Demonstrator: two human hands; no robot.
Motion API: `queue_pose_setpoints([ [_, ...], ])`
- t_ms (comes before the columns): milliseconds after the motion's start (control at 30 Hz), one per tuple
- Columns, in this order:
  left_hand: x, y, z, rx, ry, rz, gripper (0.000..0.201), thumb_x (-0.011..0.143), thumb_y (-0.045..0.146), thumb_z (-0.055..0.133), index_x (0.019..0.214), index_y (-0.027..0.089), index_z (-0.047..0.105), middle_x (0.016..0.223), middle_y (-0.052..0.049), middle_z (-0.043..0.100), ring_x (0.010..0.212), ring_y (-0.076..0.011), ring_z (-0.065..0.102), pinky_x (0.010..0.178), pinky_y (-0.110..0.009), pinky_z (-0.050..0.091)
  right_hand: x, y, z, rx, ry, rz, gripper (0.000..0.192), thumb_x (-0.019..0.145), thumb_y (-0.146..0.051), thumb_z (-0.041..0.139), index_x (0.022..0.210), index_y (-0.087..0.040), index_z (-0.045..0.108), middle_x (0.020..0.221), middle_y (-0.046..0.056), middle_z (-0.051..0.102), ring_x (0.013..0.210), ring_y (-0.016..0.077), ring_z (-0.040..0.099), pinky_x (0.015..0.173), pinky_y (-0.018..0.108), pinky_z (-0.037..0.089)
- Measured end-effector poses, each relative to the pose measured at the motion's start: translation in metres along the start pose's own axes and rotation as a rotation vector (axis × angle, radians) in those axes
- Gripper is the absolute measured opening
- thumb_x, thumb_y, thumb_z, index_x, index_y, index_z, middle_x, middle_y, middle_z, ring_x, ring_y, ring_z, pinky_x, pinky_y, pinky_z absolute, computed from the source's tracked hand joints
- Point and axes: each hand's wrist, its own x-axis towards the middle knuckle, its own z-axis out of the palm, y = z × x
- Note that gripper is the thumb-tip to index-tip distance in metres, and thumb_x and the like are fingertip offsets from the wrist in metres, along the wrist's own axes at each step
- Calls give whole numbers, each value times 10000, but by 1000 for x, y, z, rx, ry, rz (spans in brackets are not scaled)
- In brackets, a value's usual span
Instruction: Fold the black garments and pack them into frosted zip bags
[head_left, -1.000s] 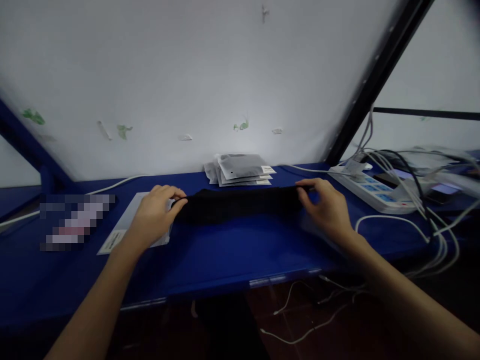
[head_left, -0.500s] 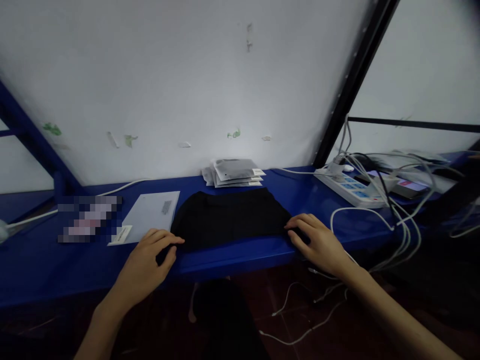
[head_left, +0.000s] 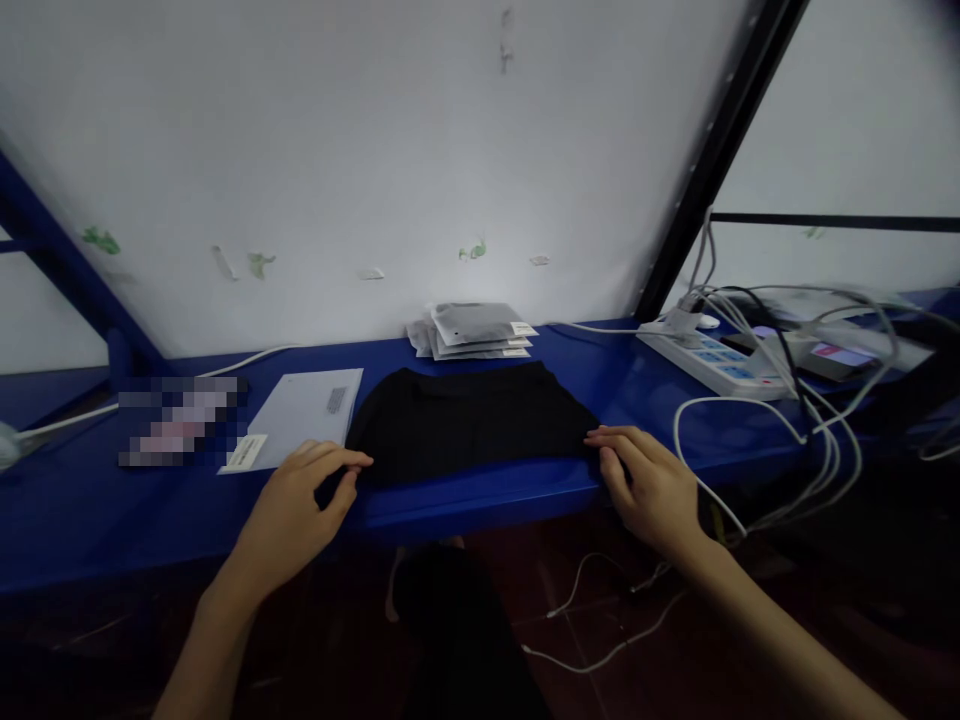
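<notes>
Currently a black cloth [head_left: 469, 420] is spread flat on the blue desk [head_left: 90, 520] — its near corners are pinched by the left hand [head_left: 296, 510] at 9 o'clock and the right hand [head_left: 649, 485] at 3 o'clock. A white envelope [head_left: 300, 415] is seen just left — packets [head_left: 472, 330] lie at 12 o'clock.

head cam | worn, faces forward-down | near blue table [head_left: 480, 505] | single view

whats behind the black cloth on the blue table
Behind the black cloth, against the white wall, lies a small stack of packaged bags on the blue table. The stack's lower bags are mostly covered, so their contents cannot be seen.
</notes>
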Motion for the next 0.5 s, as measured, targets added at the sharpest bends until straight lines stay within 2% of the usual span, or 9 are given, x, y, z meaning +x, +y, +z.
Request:
queue_pose_setpoints([
  [500, -3, 3, 1, 45, 61, -56, 227, 934, 360, 493, 986, 269, 694, 951, -11, 723, 953, -240, 619, 905, -426, 468, -10, 0, 4, -7, 47, -10, 206, 944, -210, 488, 1033, -245, 670, 1066, 47, 736, 1041, 241, 679, 908, 432, 528],
])
